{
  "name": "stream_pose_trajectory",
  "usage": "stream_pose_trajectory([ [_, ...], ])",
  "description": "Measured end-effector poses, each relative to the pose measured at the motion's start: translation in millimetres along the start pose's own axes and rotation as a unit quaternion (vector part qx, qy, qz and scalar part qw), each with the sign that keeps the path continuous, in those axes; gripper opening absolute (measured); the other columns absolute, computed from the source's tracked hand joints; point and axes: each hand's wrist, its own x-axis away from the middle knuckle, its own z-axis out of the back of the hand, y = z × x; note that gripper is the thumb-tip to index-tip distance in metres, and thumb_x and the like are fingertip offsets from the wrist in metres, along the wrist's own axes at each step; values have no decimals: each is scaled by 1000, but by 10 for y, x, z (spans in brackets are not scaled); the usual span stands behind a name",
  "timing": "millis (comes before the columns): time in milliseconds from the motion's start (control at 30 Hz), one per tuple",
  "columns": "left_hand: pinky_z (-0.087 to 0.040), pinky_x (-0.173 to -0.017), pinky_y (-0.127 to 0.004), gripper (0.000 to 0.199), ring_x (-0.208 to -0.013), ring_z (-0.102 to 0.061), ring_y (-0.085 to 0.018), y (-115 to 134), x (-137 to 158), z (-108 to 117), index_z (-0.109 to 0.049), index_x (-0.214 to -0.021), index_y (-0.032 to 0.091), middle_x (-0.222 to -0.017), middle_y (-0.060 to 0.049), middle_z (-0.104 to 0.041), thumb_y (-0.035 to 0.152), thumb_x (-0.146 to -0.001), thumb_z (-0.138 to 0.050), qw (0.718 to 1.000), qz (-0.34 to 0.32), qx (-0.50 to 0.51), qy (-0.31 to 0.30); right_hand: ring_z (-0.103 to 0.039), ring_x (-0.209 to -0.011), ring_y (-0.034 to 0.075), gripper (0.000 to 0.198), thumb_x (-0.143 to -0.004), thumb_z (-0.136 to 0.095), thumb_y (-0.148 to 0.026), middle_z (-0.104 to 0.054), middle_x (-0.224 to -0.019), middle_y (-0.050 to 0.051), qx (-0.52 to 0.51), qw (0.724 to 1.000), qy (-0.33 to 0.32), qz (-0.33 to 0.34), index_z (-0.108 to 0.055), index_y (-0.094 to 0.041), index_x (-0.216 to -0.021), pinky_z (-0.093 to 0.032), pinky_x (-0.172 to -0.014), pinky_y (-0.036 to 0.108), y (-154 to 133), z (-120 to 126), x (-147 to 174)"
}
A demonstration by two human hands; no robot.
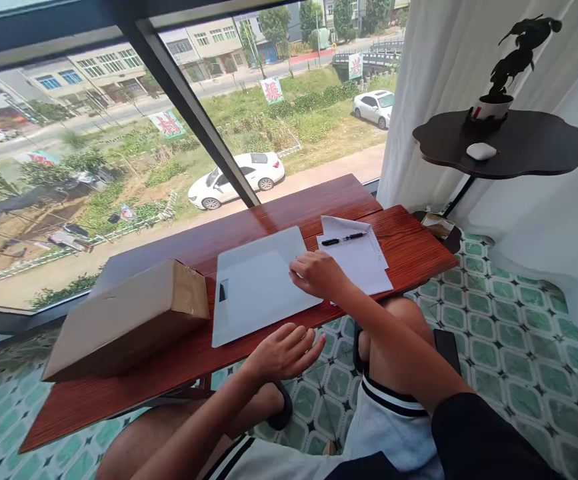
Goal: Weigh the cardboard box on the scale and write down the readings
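A flat, pale rectangular board (263, 287) with a small dark rectangle near its left side lies on the reddish wooden table (409, 247). My right hand (317, 273) is over the board's right edge, its fingers curled together; whatever they may hold is hidden. Below the board's front edge, my left hand (285, 351) hovers palm down with fingers stretched out and nothing in it. Just right of the board lie white paper sheets (361, 267), one folded or creased. A black pen (331, 241) rests across them, with its slim front part pointing right.
A cardboard box (133, 313) stands on the table's left part. Behind the table is a large window with a dark frame (189, 100). At right, a dark scalloped side table (529, 143) carries a potted plant (491, 107) and a white stone-like object (481, 151).
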Motion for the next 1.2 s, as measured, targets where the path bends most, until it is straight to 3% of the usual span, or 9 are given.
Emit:
stream_pose_trajectory([
  [133, -50, -68, -29, 27, -80, -60, -13, -94, -291, -40, -61, -114, 15, -93, -3, -69, 21, -88, -62, 995, -95, 6, -8, -61, -88, 22, 18, -97, -57, -25, -69, -93, 7, -40, 997, 4, -66, -68, -16, -108, -34, -75, 33, 304, 205, 19],
  [267, -49, -72, -30, 30, -84, -58, -15, -141, -662, -217, -55, -122, 17, -98, -6, -68, 23, -93, -55, 988, -150, 20, -34, -62, -98, 21, 27, -98, -54, -25, -68, -108, 7, -29, 981, 47, -188, -68, -20, -120, -40, -78, 31, 814, 480, 144],
  [367, -44, -71, -30, 35, -88, -58, -17, -118, -977, -371, -50, -128, 14, -103, -10, -67, 18, -94, -52, 987, -142, 38, -59, -62, -95, 20, 28, -97, -56, -27, -66, -103, 5, 11, 965, 47, -260, -69, -24, -122, -41, -74, 30, 1135, 587, 273],
  [500, -36, -59, -30, 30, -80, -55, -16, -61, -1353, -557, -49, -125, 12, -97, -9, -64, 12, -95, -43, 988, -75, 48, -124, -62, -97, 20, 31, -94, -61, -29, -65, -108, 5, 23, 951, -10, -308, -69, -28, -124, -42, -73, 29, 1323, 555, 360],
  [700, -27, -51, -32, 22, -77, -54, -18, -66, -1639, -771, -54, -91, 16, -86, -7, -58, 10, -96, -33, 976, 51, 83, -195, -63, -100, 22, 31, -93, -65, -33, -66, -111, 5, 30, 947, -49, -316, -71, -28, -123, -44, -80, 31, 1379, 389, 309],
  [1000, -31, -51, -34, 22, -79, -55, -21, -35, -1552, -1011, -55, -95, 17, -90, -9, -59, 18, -98, -34, 966, 97, 122, -208, -62, -102, 25, 15, -90, -68, -31, -68, -107, 7, 58, 957, -39, -283, -74, -22, -100, -42, -83, 34, 1477, 191, 268],
  [1100, -32, -50, -34, 23, -78, -55, -21, -2, -1511, -1057, -54, -99, 18, -90, -8, -59, 17, -98, -31, 963, 103, 134, -210, -62, -103, 26, 14, -94, -63, -29, -69, -106, 9, 85, 963, 10, -254, -69, -18, -101, -40, -86, 36, 1491, 208, 280],
  [1200, -34, -50, -33, 19, -80, -56, -22, 15, -1487, -1098, -52, -104, 17, -94, -8, -59, 18, -95, -36, 959, 115, 143, -216, -63, -94, 25, 20, -98, -55, -33, -69, -98, 11, 72, 962, 103, -243, -61, -15, -103, -39, -84, 36, 1516, 259, 320],
])
